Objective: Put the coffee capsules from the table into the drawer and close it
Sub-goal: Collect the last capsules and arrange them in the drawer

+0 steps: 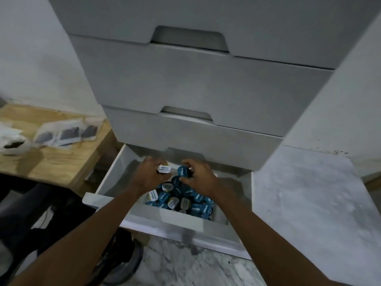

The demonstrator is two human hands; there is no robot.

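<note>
The bottom white drawer (pixel 177 223) of a grey cabinet stands pulled open. Inside it lies a pile of several coffee capsules (pixel 185 200), mostly blue-lidded, some white-lidded. Both my hands are over the drawer's back part. My left hand (pixel 147 174) is closed on a white-lidded capsule (pixel 165 169). My right hand (pixel 201 176) grips a blue-lidded capsule (pixel 183 171) just above the pile. Both forearms reach in over the drawer's front edge.
Three closed grey drawers (pixel 185 83) with cut-out handles rise above the open one. A wooden table (pixel 51 159) at the left carries several tea-bag sachets (pixel 68 134) and white packaging (pixel 10 139). Marble floor (pixel 185 267) lies below, with a dark shoe (pixel 121 261) beside it.
</note>
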